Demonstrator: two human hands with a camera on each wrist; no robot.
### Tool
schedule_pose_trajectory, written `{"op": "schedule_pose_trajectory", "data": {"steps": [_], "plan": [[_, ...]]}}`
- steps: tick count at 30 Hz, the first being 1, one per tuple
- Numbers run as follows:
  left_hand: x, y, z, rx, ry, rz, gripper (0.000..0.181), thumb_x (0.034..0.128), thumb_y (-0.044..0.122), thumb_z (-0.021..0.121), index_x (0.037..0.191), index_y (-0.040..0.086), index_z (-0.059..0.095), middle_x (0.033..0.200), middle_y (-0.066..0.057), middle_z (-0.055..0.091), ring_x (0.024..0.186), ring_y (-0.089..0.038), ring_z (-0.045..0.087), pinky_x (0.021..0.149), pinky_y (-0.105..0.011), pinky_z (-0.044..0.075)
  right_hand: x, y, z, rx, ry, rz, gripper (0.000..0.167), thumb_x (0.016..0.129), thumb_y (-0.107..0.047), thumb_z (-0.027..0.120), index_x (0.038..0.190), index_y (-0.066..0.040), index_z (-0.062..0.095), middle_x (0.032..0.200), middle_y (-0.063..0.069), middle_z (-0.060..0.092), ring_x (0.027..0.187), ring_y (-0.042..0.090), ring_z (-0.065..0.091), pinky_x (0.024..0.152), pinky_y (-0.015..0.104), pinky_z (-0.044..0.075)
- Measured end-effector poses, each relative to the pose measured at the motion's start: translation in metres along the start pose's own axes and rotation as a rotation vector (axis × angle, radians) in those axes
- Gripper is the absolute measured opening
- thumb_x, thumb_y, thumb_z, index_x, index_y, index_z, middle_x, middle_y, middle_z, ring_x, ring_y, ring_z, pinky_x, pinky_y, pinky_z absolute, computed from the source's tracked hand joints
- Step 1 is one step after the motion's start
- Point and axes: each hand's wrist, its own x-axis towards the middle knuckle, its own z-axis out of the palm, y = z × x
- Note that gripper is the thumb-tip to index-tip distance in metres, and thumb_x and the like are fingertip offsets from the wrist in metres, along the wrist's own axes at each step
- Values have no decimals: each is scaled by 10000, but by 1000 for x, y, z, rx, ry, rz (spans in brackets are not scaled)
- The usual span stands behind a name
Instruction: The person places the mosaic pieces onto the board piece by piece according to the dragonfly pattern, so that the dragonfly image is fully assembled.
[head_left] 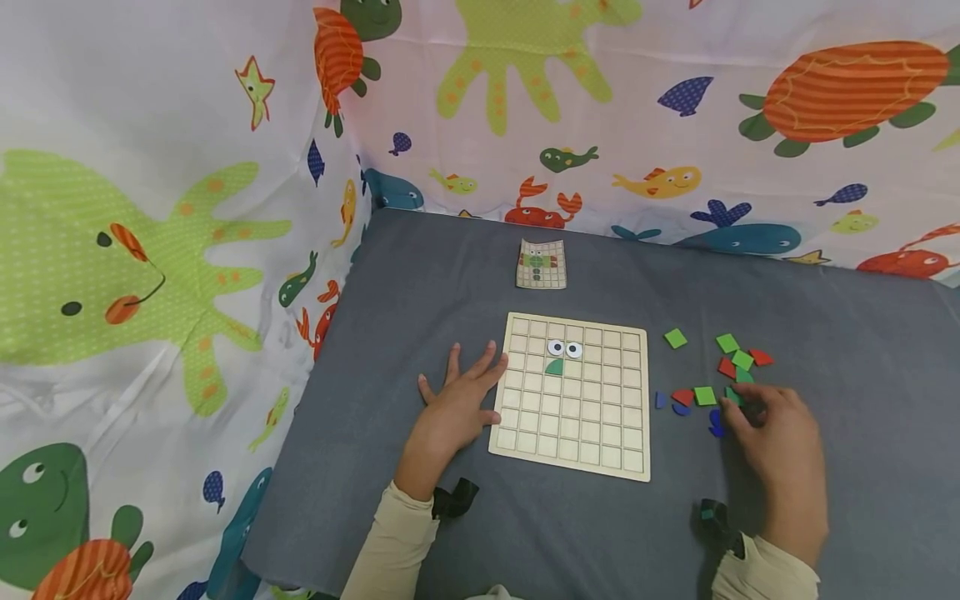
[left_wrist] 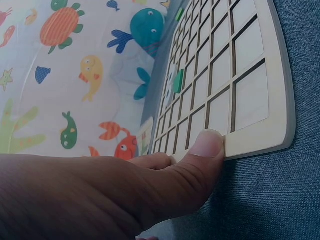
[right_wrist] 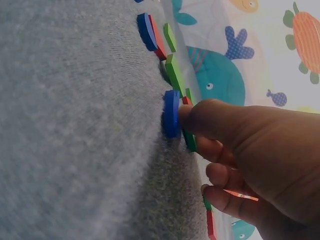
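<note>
A square wooden grid board lies on the grey cloth. Two round eye pieces and a green quarter-round piece sit in its cells. My left hand rests at the board's left edge with fingers spread. In the left wrist view its thumb touches the wooden rim. My right hand is bent over the loose pieces at the right. Its thumb and forefinger pinch a dark green piece, partly hidden by the fingers. Beside the thumb is a blue piece.
A small pattern card with a coloured figure lies behind the board. Around the right hand are several loose pieces, among them green squares, red pieces and blue half-rounds. A printed curtain borders the back and left.
</note>
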Motion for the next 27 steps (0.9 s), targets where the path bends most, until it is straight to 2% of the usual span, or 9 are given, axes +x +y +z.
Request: {"op": "schedule_pose_trajectory", "data": {"steps": [6, 10, 15, 17, 21, 23, 27], "plan": [[0, 1, 0, 3, 0, 8, 946, 897, 262, 809, 1686, 335, 292, 1764, 123, 92, 1626, -344, -141, 1136, -870, -37, -1, -3, -1, 5, 17, 13, 367, 983, -252, 760, 1236, 10, 718, 1173, 258, 604, 929, 376, 591, 717, 469, 438], [0, 1, -1, 6, 2, 4, 949, 897, 258, 811, 1686, 340, 290, 1762, 128, 89, 1626, -341, -140, 1138, -868, -34, 1, -9, -2, 20, 36, 11, 417, 993, -268, 743, 1294, 16, 687, 1188, 258, 618, 944, 372, 580, 721, 482, 431], [-1, 0, -2, -2, 3, 1, 951, 896, 251, 812, 1686, 340, 289, 1761, 131, 90, 1628, -337, -139, 1140, -865, -37, 4, -25, -2, 43, 56, -44, 413, 998, -234, 733, 1314, 27, 684, 1200, 284, 623, 989, 418, 571, 812, 587, 460], [-1, 0, -1, -4, 4, 1, 948, 897, 250, 812, 1686, 337, 293, 1762, 128, 94, 1628, -339, -135, 1141, -865, -37, 4, -33, -1, 58, 49, -67, 390, 998, -236, 743, 1294, 15, 704, 1214, 291, 617, 970, 422, 564, 811, 606, 470], [-2, 0, -2, -7, 2, 2, 946, 902, 249, 811, 1687, 339, 291, 1763, 128, 93, 1628, -336, -140, 1143, -862, -41, 5, -47, 5, 69, 40, -113, 405, 990, -298, 773, 1272, -10, 733, 1172, 239, 648, 899, 351, 569, 716, 498, 479], [-2, 0, -2, -11, 0, 4, 946, 903, 249, 810, 1687, 341, 287, 1763, 129, 90, 1627, -334, -145, 1144, -861, -44, 5, -53, 8, 73, 45, -138, 410, 982, -319, 788, 1254, -15, 746, 1106, 203, 663, 844, 309, 554, 658, 437, 443], [-3, 0, -2, -11, 0, 6, 945, 902, 249, 810, 1687, 336, 291, 1765, 123, 97, 1628, -339, -142, 1142, -863, -41, 6, -64, 12, 96, 58, -170, 400, 968, -331, 808, 1217, -22, 762, 1012, 162, 684, 801, 272, 577, 621, 399, 440]]}}
